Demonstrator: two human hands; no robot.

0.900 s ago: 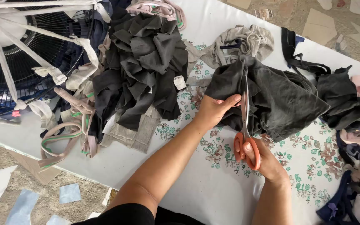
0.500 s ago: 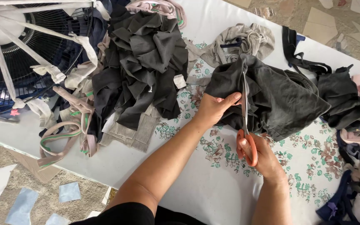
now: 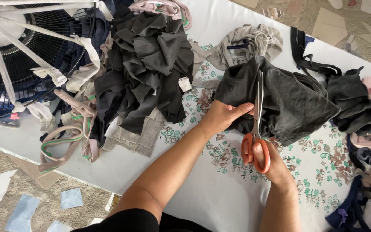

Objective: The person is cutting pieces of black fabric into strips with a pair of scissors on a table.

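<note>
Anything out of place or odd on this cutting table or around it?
Two things stand out. Pale fabric strips are draped over the grille of the fan at upper left. Cut scraps litter the floor beside the table. The right hand works scissors into dark grey cloth steadied by the left hand.

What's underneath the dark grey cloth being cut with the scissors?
The dark grey cloth lies on a white flowered table cover. Anything else beneath it is hidden by its folds.
</note>
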